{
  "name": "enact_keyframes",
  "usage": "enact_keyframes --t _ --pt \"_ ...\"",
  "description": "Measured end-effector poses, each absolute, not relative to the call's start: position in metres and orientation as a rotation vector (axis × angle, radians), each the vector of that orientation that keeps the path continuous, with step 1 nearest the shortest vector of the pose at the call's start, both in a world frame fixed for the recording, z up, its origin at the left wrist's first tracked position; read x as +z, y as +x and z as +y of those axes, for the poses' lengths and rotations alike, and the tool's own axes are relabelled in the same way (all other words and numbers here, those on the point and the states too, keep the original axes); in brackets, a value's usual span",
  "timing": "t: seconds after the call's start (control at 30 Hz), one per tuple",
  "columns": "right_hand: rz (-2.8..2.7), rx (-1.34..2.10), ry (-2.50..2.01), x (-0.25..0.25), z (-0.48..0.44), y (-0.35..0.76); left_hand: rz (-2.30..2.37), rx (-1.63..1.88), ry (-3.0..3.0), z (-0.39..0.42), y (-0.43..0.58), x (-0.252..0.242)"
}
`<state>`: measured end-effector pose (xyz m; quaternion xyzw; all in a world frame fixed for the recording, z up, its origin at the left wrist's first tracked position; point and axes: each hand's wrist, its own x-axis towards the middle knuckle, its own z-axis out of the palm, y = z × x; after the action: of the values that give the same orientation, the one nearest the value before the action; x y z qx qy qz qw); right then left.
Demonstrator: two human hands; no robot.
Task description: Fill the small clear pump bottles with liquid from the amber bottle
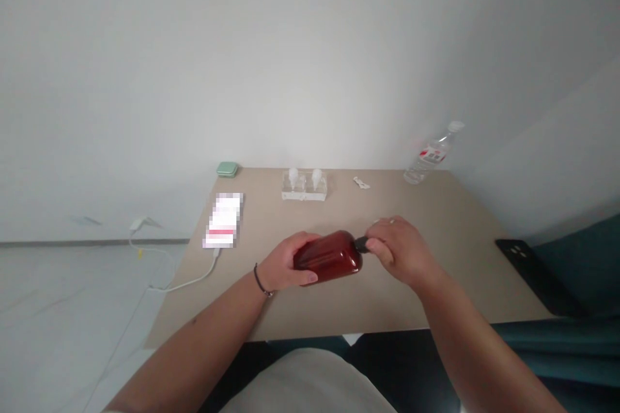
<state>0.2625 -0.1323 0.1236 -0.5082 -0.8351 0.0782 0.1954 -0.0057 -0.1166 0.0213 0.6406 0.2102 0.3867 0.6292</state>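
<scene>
A shiny dark red bottle (332, 255) lies tilted on its side above the front middle of the table, its neck end pointing right. My left hand (290, 264) is wrapped round the bottle's base end, thumb and fingers on opposite sides. At the other end, my right hand (394, 245) is closed on the black top (361, 244), which is mostly hidden by the fingers. Whether this top is a screw cap or a pump cannot be made out.
On the tan table (261, 213) stand a clear holder (304, 195) with two white-topped pieces, a water bottle (429, 158) and a green case (227, 170). A lit phone (223, 219) with a white cable (194, 282) lies left, a black object (533, 271) right. A small white scrap (361, 183) lies behind.
</scene>
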Motion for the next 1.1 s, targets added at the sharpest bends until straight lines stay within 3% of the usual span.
enact_keyframes --t 0.27,0.43,0.63,0.8,0.97,1.1 --pt "-2.221 0.715 -1.428 0.137 -0.150 0.275 0.468 0.885 1.573 -0.118 -0.003 0.026" --pt "-2.057 0.605 -1.488 0.127 -0.151 0.283 0.447 0.896 1.585 -0.117 -0.002 0.024" --pt "-2.124 0.765 -1.417 0.135 -0.154 0.276 0.405 0.912 1.620 -0.116 -0.001 0.021" --pt "-2.076 0.571 -1.491 0.132 -0.156 0.274 0.447 0.894 1.685 -0.117 -0.001 0.020" --pt "-2.123 0.775 -1.347 0.132 -0.158 0.273 0.419 0.908 1.624 -0.117 -0.001 0.021" --pt "-2.165 0.546 -1.512 0.135 -0.158 0.273 0.499 0.850 1.768 -0.117 -0.002 0.022"
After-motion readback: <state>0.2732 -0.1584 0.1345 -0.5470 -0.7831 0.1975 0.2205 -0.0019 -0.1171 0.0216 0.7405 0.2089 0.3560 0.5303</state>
